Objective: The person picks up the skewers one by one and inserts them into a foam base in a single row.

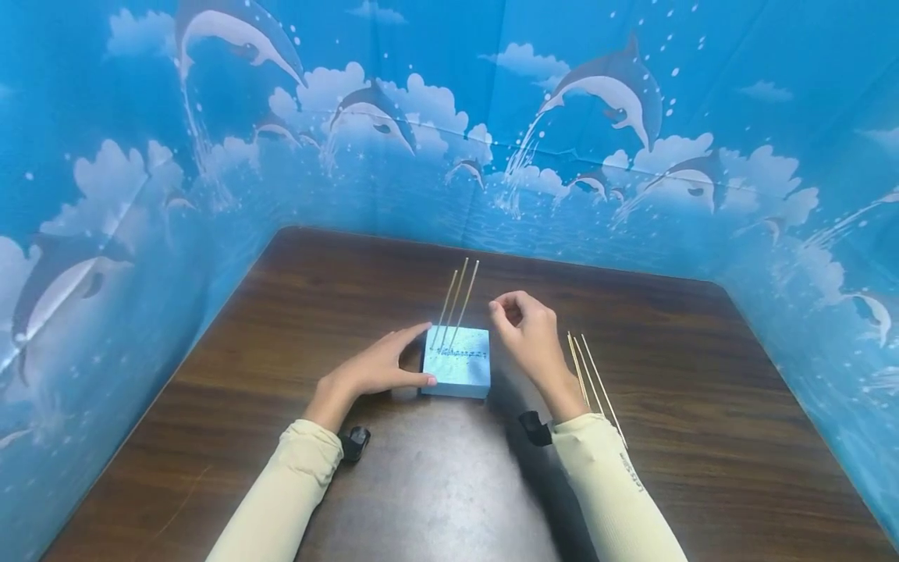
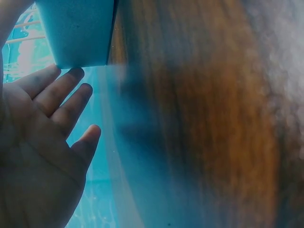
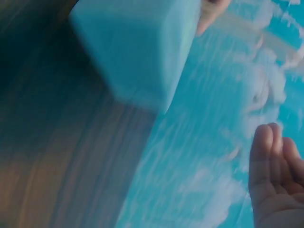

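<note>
A light blue foam block (image 1: 457,371) sits on the table with a row of dark marks across its top. Three thin wooden sticks (image 1: 461,300) stand in its left part, leaning slightly right. My left hand (image 1: 375,365) steadies the block from the left, thumb at the front corner and index finger at the back. Its other fingers (image 2: 71,97) are spread beside the block in the left wrist view. Just right of the block, my right hand (image 1: 530,332) hovers with bent fingers, nothing visible in them. In the right wrist view its fingertips (image 3: 264,137) are apart from the block.
Several more thin sticks (image 1: 597,375) lie to the right, partly behind the right forearm. The brown wooden table (image 1: 337,289) reaches a blue dolphin-print curtain (image 1: 421,195) at the back and sides. Each wrist carries a black strap mount (image 1: 356,443).
</note>
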Motion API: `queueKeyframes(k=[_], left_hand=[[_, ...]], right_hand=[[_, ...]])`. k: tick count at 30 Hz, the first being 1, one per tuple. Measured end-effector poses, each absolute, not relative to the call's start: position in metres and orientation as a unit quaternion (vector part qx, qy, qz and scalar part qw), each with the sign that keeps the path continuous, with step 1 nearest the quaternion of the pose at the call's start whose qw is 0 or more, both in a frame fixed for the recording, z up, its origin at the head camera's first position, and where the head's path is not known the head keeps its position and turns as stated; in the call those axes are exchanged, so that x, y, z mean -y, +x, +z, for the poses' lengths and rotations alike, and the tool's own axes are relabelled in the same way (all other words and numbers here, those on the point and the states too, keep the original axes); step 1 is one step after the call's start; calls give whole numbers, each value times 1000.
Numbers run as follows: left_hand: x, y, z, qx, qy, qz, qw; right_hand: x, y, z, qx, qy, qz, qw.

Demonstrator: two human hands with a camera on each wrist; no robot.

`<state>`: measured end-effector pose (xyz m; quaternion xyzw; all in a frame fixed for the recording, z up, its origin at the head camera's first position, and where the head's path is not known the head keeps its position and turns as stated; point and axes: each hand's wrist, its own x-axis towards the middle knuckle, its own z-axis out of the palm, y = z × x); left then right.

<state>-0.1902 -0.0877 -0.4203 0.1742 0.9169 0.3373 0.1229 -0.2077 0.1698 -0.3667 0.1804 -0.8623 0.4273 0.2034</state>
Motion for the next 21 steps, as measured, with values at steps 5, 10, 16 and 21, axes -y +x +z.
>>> queueKeyframes(k=[5,10,16,21], left_hand=[[90,-188,-422,-915,182,340,120],[89,-188,-421,-913,179,346,120],[89,-184,-419,-911,181,351,122],[88,-182,-416,-909,181,353,126]], right_hand=[[-215,-211,-376,913,95,373,136],[-268,-213,-386,955,31,292,50],[-306,-208,-400,968,-16,246,-51],[-315,-206,-408,968,-41,230,-90]])
